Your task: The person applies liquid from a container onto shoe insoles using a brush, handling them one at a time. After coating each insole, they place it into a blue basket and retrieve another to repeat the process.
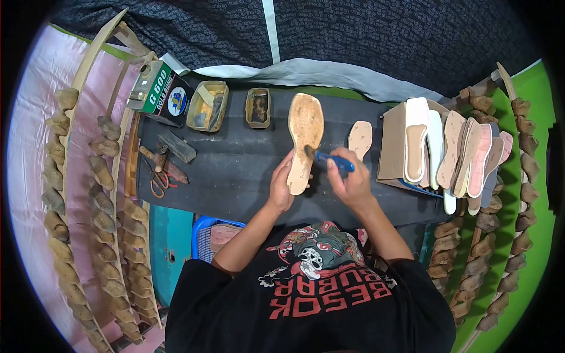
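My left hand point(282, 187) grips the heel end of a tan shoe insole point(306, 117), held up above the dark table. Its wide toe end points away from me and carries a darker, wet-looking patch. In my right hand point(352, 183) is a brush with a blue handle point(334, 160). The bristles touch the insole near its narrow middle, on the right side. Just beyond my right hand, a second insole point(359, 138) lies on the table.
At right stands a cardboard box point(393, 141) packed with several insoles point(452, 147). Toward the back left are a G 600 can point(160, 94), a yellowish tub point(207, 106) and a smaller stained container point(258, 108). Scissors point(159, 183) lie at left. Racks of shoe lasts point(57, 226) flank both sides.
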`<state>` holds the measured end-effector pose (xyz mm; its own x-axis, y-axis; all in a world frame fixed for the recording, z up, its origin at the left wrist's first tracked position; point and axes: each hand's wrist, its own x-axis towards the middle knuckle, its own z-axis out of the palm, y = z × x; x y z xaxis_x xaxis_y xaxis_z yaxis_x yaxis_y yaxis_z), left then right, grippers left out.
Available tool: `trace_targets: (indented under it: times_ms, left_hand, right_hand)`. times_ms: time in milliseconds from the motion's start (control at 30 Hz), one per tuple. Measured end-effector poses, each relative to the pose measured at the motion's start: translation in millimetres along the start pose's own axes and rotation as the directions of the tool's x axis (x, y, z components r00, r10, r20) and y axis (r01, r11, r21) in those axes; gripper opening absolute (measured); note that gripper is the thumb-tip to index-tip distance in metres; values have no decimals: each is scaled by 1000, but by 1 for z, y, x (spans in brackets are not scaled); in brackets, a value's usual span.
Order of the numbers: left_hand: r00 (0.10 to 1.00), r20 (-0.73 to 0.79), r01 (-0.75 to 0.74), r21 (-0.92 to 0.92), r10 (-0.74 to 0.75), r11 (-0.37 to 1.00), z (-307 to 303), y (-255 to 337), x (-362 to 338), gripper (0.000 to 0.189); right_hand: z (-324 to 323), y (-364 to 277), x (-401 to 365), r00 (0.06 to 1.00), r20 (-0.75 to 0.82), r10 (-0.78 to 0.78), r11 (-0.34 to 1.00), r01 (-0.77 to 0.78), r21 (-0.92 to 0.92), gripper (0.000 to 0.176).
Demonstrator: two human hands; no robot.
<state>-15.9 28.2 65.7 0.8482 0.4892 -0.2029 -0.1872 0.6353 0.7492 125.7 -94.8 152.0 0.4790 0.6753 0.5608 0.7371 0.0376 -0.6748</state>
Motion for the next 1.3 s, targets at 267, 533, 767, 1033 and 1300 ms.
trace_targets:
  times_ms: [267, 533, 767, 1033, 1300]
  left_hand:
    - [996, -89, 20, -148, -33, 989, -3, -19, 1, 63]
    - [1000, -24, -4, -172, -1, 985, -12, -5, 3, 73]
    - [1000, -16, -4, -207, 1, 978, -8, -16, 4, 72]
    - [999, 25, 44, -220, -39, 975, -17, -18, 0, 70]
    - [994, -96, 14, -298, -45, 954, -5, -18, 5, 73]
  right_hand:
    - [4, -13, -3, 989, 146, -6, 997, -5, 74, 24]
    - [7, -12, -9, 990, 144, 0, 996, -12, 83, 23]
    - [4, -16, -8, 990, 138, -16, 999, 12, 30, 24]
    - [6, -8, -7, 994, 95, 55, 998, -58, 25, 26]
    - [9, -23, -11, 975, 213, -70, 992, 47, 113, 23]
